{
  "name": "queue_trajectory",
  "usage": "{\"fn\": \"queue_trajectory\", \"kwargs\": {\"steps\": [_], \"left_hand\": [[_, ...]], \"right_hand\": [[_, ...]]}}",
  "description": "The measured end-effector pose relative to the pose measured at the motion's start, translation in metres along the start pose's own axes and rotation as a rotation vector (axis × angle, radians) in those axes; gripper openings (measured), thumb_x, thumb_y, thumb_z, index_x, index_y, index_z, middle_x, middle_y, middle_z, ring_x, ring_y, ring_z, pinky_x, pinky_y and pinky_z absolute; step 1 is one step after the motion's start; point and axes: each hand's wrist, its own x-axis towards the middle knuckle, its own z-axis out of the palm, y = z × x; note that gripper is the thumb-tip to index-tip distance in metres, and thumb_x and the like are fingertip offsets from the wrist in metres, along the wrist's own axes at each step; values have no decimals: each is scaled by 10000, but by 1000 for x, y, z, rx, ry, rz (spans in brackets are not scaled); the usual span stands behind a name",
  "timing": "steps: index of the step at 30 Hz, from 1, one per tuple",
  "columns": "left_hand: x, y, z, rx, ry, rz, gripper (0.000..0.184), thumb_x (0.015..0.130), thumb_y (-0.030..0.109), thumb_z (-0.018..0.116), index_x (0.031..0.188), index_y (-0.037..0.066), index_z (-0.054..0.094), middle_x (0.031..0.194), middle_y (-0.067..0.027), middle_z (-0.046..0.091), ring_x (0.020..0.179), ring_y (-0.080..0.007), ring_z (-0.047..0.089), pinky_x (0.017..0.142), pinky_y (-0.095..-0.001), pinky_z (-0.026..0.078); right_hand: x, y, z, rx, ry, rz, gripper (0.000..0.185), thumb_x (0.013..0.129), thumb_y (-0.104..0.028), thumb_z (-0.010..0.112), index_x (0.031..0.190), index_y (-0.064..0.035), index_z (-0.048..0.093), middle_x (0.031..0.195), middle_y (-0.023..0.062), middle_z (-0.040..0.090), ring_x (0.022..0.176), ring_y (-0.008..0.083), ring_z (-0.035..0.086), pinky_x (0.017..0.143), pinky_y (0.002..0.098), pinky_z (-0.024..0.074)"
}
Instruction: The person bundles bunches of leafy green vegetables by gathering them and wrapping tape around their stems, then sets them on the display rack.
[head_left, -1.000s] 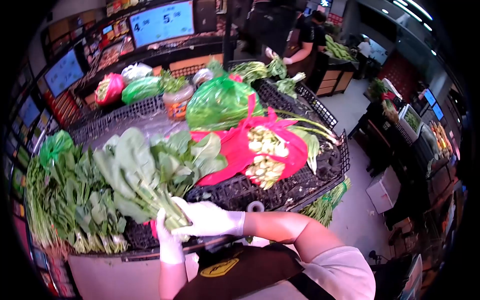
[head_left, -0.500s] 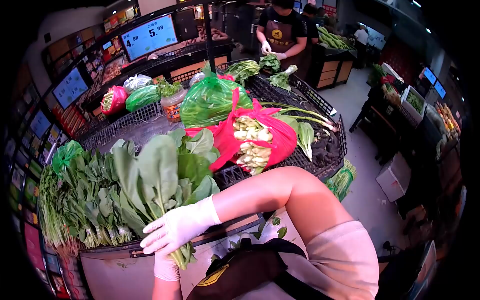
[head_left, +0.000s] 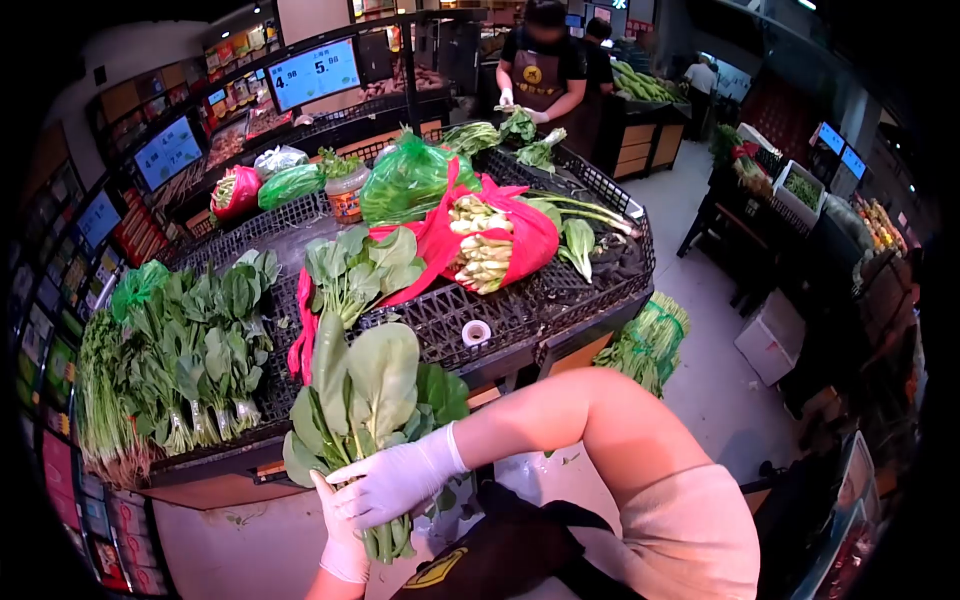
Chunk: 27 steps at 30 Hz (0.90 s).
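Note:
A bunch of broad-leaved greens (head_left: pixel 375 390) stands upright in front of my body, its stems pointing down. My right hand (head_left: pixel 400 485), in a white glove, is wrapped round the stems from the front. Below and to the left, my left hand (head_left: pixel 345 535), also gloved, closes on the same stems; some of its fingers are hidden behind the bunch. Past the leaves, another leafy bunch (head_left: pixel 355 270) lies on the black crate display (head_left: pixel 430 340). A roll of tape (head_left: pixel 476 333) sits on the crate to the right.
Bundled greens (head_left: pixel 200 370) stand in a row at the left. A pink bag of pale stalks (head_left: pixel 490 240), a green bag of vegetables (head_left: pixel 415 180) and a jar (head_left: pixel 345 192) are farther back. A co-worker (head_left: pixel 540 80) handles greens across the display. A netted bundle (head_left: pixel 645 340) hangs at the right.
My hands and the bunch have shifted right and nearer to my body, off the display edge. The leafy bunch behind and the tape roll now show. The camera view has shifted.

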Motion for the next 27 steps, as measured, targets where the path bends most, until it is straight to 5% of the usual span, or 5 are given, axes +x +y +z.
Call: {"fn": "queue_trajectory", "kwargs": {"steps": [8, 10, 14, 21, 27], "left_hand": [[-40, -35, 16, -106, -58, -544, 988, 795, 803, 307, 1400, 21, 314, 1337, -276, 428, 1219, -371, 470, 1020, -540, 368], [-29, -48, 29, 27, -248, -743, 1037, 781, 820, 293, 1395, -16, 303, 1356, -301, 398, 1239, -386, 451, 1023, -544, 361], [25, -84, 30, 194, -428, -1128, 1175, 736, 868, 246, 1335, -139, 331, 1337, -372, 383, 1222, -449, 457, 979, -551, 403], [97, -189, 64, 687, -156, -1027, 1038, 811, 799, 259, 1120, -152, 537, 951, -293, 650, 809, -355, 685, 582, -338, 572], [106, -168, 59, 1384, -72, -254, 550, 966, 494, 379, 1002, -1, 618, 765, -85, 661, 670, -138, 639, 610, -199, 470]], "right_hand": [[-8, -53, -40, 417, -135, 498, 540, 472, -305, 774, 941, -104, 597, 814, 93, 616, 844, 278, 601, 829, 365, 469], [-24, -63, -55, 497, -92, 846, 560, 593, -267, 771, 1078, -79, 565, 911, 109, 611, 866, 299, 604, 797, 385, 487], [-96, -79, -58, 1079, 650, 1404, 506, 785, -256, 694, 1214, -48, 524, 1124, 67, 629, 979, 214, 623, 892, 351, 477], [-208, -126, -83, 1669, 1659, 1786, 409, 944, -390, 448, 1170, -60, 534, 1007, 99, 631, 852, 195, 625, 761, 344, 520], [-237, -115, -75, 1590, 1675, 1735, 317, 936, -283, 506, 1140, -45, 546, 939, 97, 638, 818, 210, 644, 736, 339, 538]]}}
